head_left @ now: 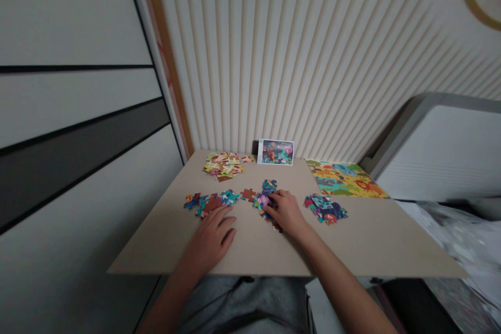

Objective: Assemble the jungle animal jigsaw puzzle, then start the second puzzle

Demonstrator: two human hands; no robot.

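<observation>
My right hand (287, 212) is at the middle of the table, thumb and forefinger closed on a jigsaw piece, its outline mostly hidden by the fingers. Right beside these fingertips lies a small cluster of joined puzzle pieces (261, 200), purple, blue and green. My left hand (211, 235) rests palm down with its fingers spread, fingertips by a row of loose puzzle pieces (230, 197) in teal, brown and dark blue. A single brown puzzle piece (248, 194) lies between the row and the cluster.
Farther back left is a heap of yellow-green and brown pieces (222, 164). A small picture card (276, 152) leans upright against the pleated wall. Another pile of dark pieces (325, 209) sits right of my right hand, with a finished animal puzzle (346, 179) behind it.
</observation>
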